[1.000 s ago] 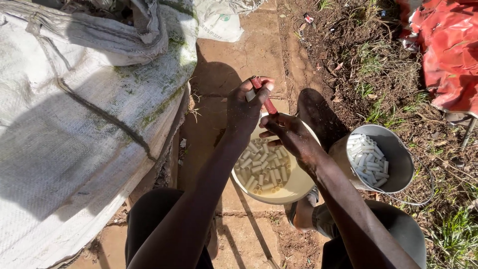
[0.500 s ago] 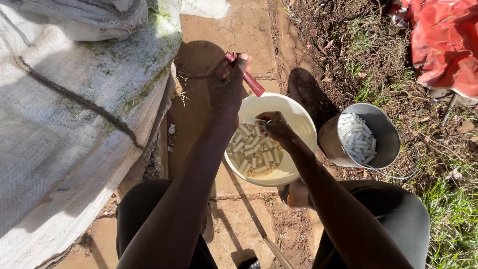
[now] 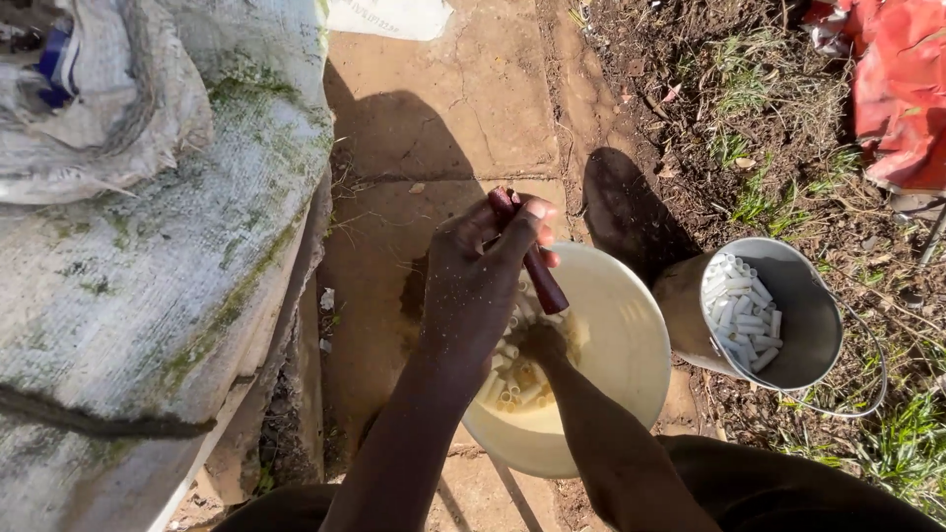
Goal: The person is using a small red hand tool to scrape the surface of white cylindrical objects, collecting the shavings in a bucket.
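Note:
My left hand [image 3: 478, 281] grips a short dark red stick-like piece [image 3: 532, 258] and holds it tilted over a cream plastic bowl [image 3: 631, 345]. The bowl holds several pale peeled chunks [image 3: 512, 379] in cloudy water. My right hand [image 3: 540, 345] reaches down into the bowl among the chunks; its fingers are mostly hidden behind my left hand, so I cannot tell what it grips.
A metal bucket [image 3: 803, 330] with more white chunks [image 3: 739, 310] stands right of the bowl on soil and grass. Mossy grey sacks [image 3: 148, 276] lie along the left. A red cloth [image 3: 902, 94] lies at the top right. Cracked concrete [image 3: 443, 118] runs ahead.
My right hand has let go of the red piece and dropped into the bowl. My left hand has kept the piece and lowered it over the bowl.

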